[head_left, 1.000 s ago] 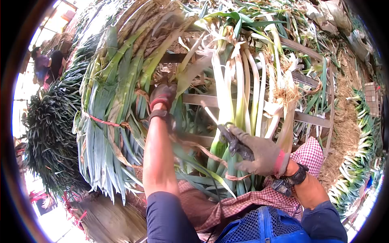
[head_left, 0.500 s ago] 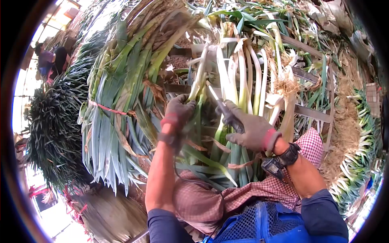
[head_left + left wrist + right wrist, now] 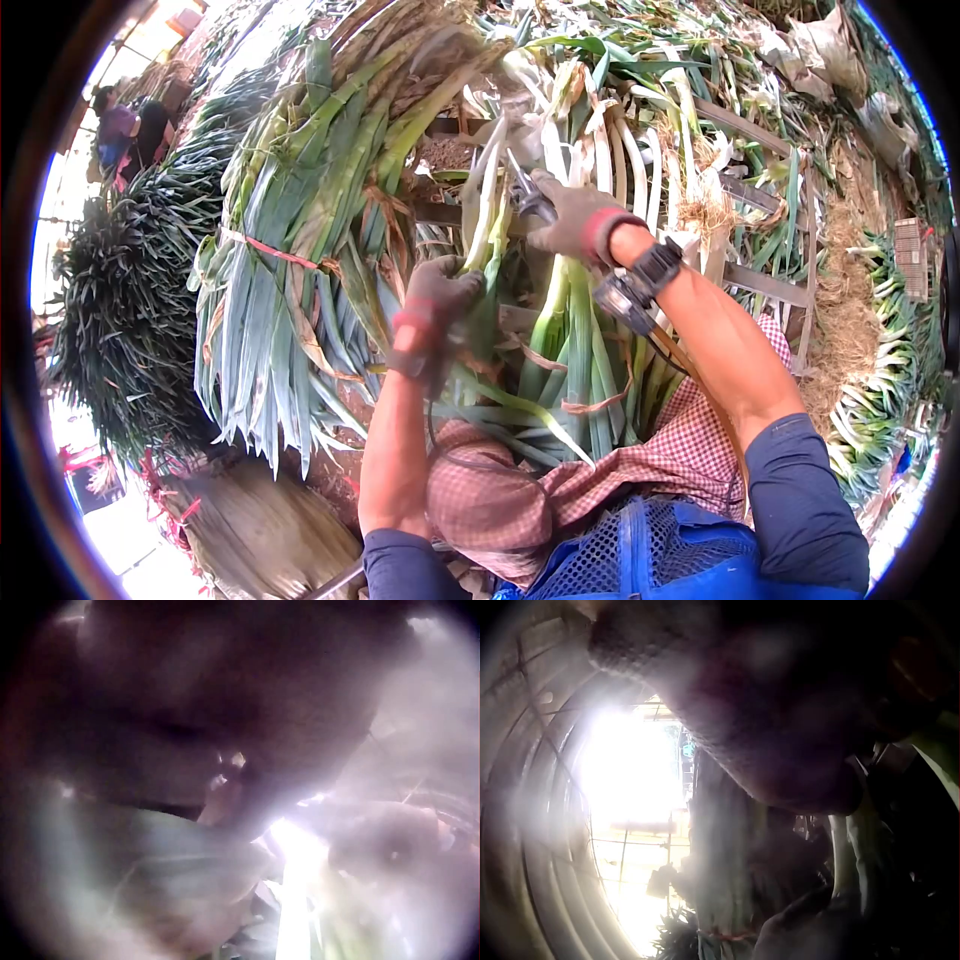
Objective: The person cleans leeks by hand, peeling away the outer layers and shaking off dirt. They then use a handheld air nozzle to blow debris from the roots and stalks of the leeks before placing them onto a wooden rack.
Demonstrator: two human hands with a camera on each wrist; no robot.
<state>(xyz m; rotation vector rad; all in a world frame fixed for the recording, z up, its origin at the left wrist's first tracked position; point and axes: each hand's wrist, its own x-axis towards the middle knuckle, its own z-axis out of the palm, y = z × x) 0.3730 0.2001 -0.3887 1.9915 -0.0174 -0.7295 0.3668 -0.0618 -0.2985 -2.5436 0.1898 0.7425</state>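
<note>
In the head view my gloved left hand grips a long green onion by its green part, the white end pointing away from me. My gloved right hand holds a dark air blow gun with a thin nozzle, its tip right beside the white stalk. More green onions lie side by side just right of it, white ends away. The left wrist view is mostly dark glove, with a glaring pale stalk below. A dark glove also fills much of the right wrist view, hiding the tool.
A big heap of green onions, tied with a red string, stands at the left. Slats run beneath the stalks. Another row of onions lies far right. A checked cloth covers my lap. Another person is at far left.
My left hand has come back toward me from beside the heap, now with a green onion. My right hand has moved forward and left, bringing the blow gun to the stalk.
</note>
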